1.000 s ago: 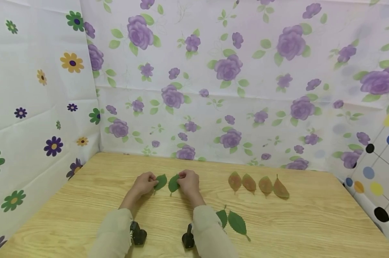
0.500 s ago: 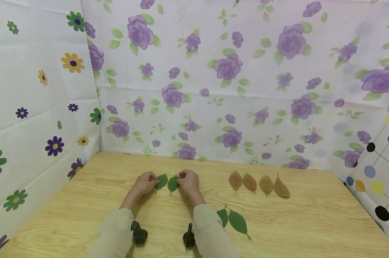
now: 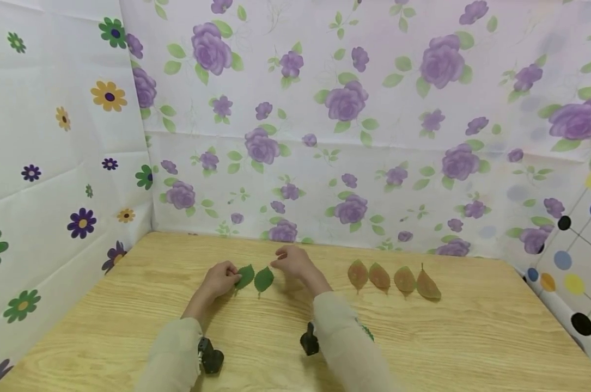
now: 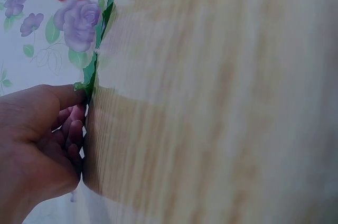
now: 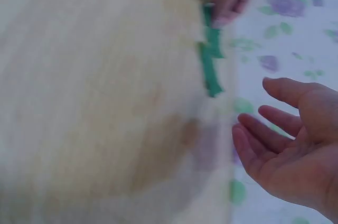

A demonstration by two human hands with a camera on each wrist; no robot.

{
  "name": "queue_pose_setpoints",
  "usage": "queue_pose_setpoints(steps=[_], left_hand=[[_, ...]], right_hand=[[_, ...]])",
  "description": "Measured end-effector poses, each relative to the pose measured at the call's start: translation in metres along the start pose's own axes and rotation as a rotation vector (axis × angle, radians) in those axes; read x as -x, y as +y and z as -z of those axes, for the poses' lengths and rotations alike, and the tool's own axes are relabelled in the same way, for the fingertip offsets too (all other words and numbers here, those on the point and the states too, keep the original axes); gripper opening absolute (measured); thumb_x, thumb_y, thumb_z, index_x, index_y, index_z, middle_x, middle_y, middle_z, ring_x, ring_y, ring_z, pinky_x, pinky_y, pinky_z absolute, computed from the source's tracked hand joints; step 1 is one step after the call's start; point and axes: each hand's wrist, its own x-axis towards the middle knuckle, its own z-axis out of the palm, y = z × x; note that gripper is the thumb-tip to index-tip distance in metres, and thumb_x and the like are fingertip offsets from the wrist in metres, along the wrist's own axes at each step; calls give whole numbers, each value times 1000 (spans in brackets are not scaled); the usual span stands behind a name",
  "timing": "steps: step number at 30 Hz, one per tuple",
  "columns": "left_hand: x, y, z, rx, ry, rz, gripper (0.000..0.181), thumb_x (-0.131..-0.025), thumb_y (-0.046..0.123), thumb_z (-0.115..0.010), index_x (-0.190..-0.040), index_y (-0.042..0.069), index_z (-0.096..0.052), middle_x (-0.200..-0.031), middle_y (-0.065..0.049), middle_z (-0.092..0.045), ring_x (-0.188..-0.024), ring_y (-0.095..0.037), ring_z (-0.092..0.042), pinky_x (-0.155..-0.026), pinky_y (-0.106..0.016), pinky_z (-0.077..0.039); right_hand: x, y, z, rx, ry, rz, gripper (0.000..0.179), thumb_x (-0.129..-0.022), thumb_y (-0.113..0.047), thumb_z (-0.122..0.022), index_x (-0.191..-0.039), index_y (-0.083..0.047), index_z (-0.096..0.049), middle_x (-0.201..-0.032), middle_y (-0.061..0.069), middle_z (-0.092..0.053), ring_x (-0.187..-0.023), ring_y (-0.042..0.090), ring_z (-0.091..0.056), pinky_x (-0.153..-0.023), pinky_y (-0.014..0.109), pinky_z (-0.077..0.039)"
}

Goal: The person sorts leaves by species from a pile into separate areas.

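Note:
My left hand (image 3: 220, 279) pinches the edge of a green leaf (image 3: 246, 276) on the wooden table. In the left wrist view its thumb lies on that leaf (image 4: 90, 73), with the other fingers curled below. Just to the right is a second green leaf (image 3: 263, 279), flat with its stem toward me. My right hand (image 3: 295, 262) is raised a little beyond and right of this second leaf, apart from it. Its fingers are loosely spread and hold nothing, as the right wrist view shows the hand (image 5: 290, 145).
A row of several reddish-brown leaves (image 3: 405, 280) lies on the table (image 3: 471, 337) to the right. Part of another green leaf (image 3: 367, 330) peeks out beside my right sleeve, which covers the rest. A floral cloth (image 3: 315, 179) hangs behind the table.
My right hand has let go of the second green leaf and moved up and right. That leaf stays on the table. The left hand has hardly moved.

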Motion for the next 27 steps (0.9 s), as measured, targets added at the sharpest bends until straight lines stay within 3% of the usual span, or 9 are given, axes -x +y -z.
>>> queue_pose_setpoints(steps=[7,13,21,27], left_hand=[[2,-3,-3,6,13,14,10,-93,5,-60,-95,-4,-56,-84,-10,-55,-79,-22,-52,-66,-30,-46],[1,-1,-4,23,19,17,9,-93,4,-59,-96,-4,-56,-85,-10,-56,-79,-22,-53,-67,-30,-46],[0,-2,-6,32,25,29,12,-94,5,-58,-99,-6,-56,-88,-12,-57,-82,-25,-54,-68,-30,-48],[1,-2,-5,25,34,24,15,-95,6,-55,-102,-7,-56,-94,-16,-59,-88,-28,-56,-73,-35,-50]], right_hand=[[21,2,39,121,6,186,35,-96,-16,-59,-124,4,-60,-121,17,-63,-112,31,-59,-92,41,-49],[59,15,62,183,-34,253,31,-98,-17,-57,-125,-2,-62,-123,13,-63,-113,29,-59,-91,44,-50],[112,54,81,229,-62,366,25,-97,-11,-59,-119,-1,-66,-115,16,-66,-91,25,-68,-74,30,-56],[143,81,90,225,-86,390,27,-94,-7,-61,-119,3,-65,-120,16,-65,-99,27,-66,-80,32,-55]])
